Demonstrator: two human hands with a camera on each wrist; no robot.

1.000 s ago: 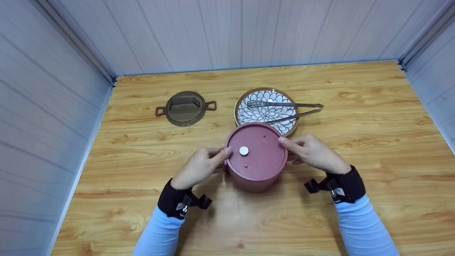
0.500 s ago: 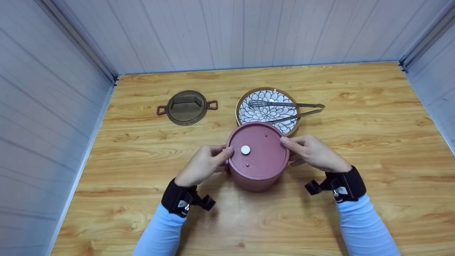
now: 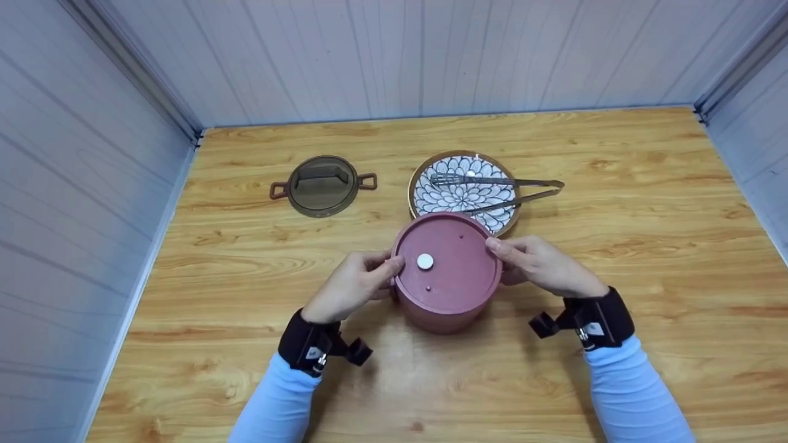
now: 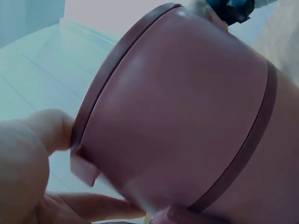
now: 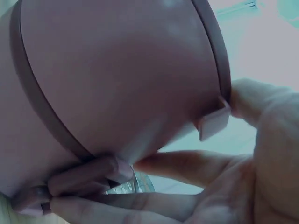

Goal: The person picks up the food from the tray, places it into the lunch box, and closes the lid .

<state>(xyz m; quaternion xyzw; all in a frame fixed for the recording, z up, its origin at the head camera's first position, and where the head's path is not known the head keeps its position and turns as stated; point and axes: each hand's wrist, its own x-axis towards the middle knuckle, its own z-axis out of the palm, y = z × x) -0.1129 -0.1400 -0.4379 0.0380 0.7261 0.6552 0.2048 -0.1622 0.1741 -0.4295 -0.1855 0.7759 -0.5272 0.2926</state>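
A mauve lidded pot (image 3: pixel 440 321) stands upright in the middle of the table in the head view. Its flat lid (image 3: pixel 458 271) carries a round white knob (image 3: pixel 425 261). My left hand (image 3: pixel 348 284) grips the pot's left side, thumb over the lid's edge. On the opposite side my right hand (image 3: pixel 548 267) holds it likewise. In the left wrist view the thumb meets the rim beside a small clip (image 4: pixel 84 168), with fingers under the side. The right wrist view shows another clip (image 5: pixel 216 122) and a side handle (image 5: pixel 88 176) near the fingers.
Behind the pot lies a flower-patterned plate (image 3: pixel 446 200), partly hidden by it, with brown tongs (image 3: pixel 535 183) resting across it. A small dark lidded pan (image 3: pixel 323 191) with two red-brown handles sits at the back left. Pale panels (image 3: pixel 381 61) wall in the wooden table (image 3: pixel 234 344).
Both hands keep their hold on the pot, which stays in nearly the same place. The head view shifts very slightly.
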